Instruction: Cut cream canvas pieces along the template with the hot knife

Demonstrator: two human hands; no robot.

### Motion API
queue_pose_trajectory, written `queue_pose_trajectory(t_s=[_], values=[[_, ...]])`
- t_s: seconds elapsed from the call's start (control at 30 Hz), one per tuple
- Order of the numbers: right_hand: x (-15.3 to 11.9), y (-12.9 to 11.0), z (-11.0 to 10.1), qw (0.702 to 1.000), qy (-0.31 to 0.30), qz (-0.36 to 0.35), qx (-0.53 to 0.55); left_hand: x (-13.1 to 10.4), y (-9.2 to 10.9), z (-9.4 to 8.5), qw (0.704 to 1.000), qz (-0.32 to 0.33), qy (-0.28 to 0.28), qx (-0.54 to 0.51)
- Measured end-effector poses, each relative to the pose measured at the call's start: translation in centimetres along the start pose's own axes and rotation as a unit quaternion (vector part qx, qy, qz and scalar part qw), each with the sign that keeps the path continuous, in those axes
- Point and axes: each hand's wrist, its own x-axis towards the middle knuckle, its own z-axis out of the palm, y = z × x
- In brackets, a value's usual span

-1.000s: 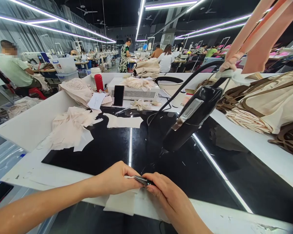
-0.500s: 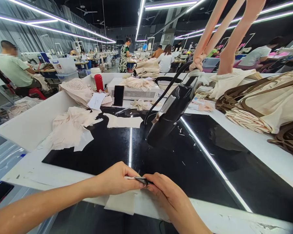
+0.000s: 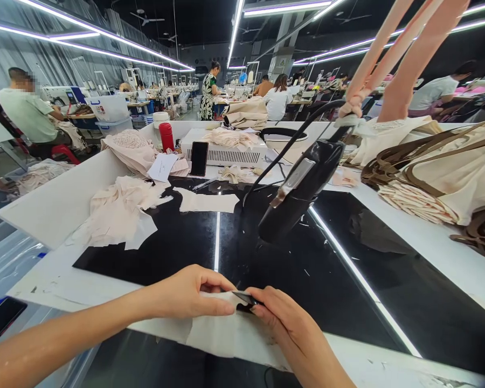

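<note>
My left hand [image 3: 188, 293] pinches the upper edge of a cream fabric piece [image 3: 214, 335] between thumb and fingers, and the cloth hangs over the table's front edge. Dark pointed thread snips [image 3: 246, 299] are in my right hand [image 3: 285, 312], whose fingers are closed round them. Their blades point left and lie at the fabric's edge, close to my left thumb. Part of the snips is hidden by my right fingers. Beyond both hands lies the glossy black board [image 3: 283, 269] on the white table.
A black tool [image 3: 303, 188] with a cable hangs over the board from pink cloth strips [image 3: 388, 64]. Crumpled cream fabric [image 3: 119, 207] lies left, a flat cut piece [image 3: 208, 203] further back. A phone [image 3: 199, 158] and red bottle [image 3: 166, 137] stand behind; bags with brown straps [image 3: 420, 156] lie right.
The fabric has been raised and spread between my hands, so more of it shows. The snips' blades now show more clearly. The hanging tool appears further right.
</note>
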Motion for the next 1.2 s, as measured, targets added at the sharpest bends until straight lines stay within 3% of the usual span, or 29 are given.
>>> queue_pose_trajectory(t_s=[0.13, 0.5, 1.0, 1.2], values=[[-0.2, 0.2, 0.0, 1.000, 0.002, -0.002, -0.014, 0.1, -0.1, 0.0, 0.999, -0.015, 0.045, -0.002], [-1.0, 1.1, 0.7, 0.998, 0.006, -0.003, -0.061, 0.1, 0.1, 0.4, 0.996, -0.008, 0.085, 0.013], [-0.1, -0.7, 0.2, 0.999, -0.037, -0.005, -0.024, 0.4, -0.1, 0.9, 0.993, 0.009, 0.110, 0.050], [-0.4, -0.8, 0.6, 1.000, -0.006, 0.010, -0.017, 0.0, -0.1, 1.1, 0.985, 0.015, 0.139, 0.101]])
